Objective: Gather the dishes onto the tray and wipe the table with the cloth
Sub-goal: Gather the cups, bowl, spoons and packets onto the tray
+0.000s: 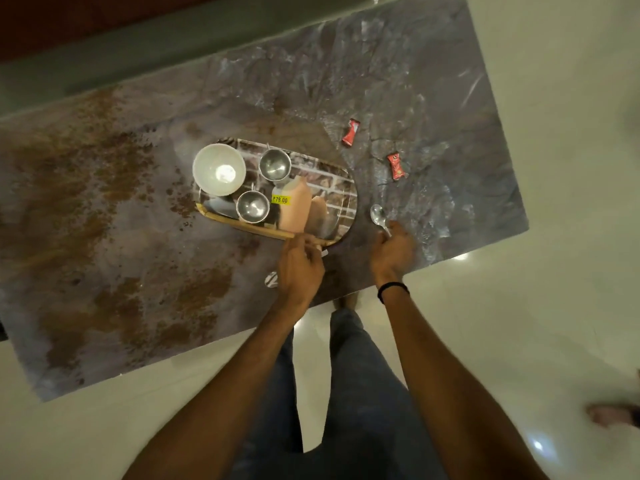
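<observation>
An oval tray (pixel 341 202) with a brick pattern lies mid-table. On it stand a white bowl (pixel 219 169), two small steel cups (pixel 275 164) (pixel 252 206) and a pinkish folded cloth (pixel 295 206) in a pack with a yellow price tag. My left hand (pixel 299 263) is closed at the tray's near rim, holding a thin utensil; a second spoon bowl (pixel 271 279) shows just under it. My right hand (pixel 393 251) grips the handle of a steel spoon (pixel 378 214) lying on the table right of the tray.
Two red sachets (pixel 350 132) (pixel 397 166) lie on the marble table (pixel 433 98) beyond the spoon. Brown stains (pixel 104 188) cover the table's left half. The near table edge runs by my legs; pale floor lies to the right.
</observation>
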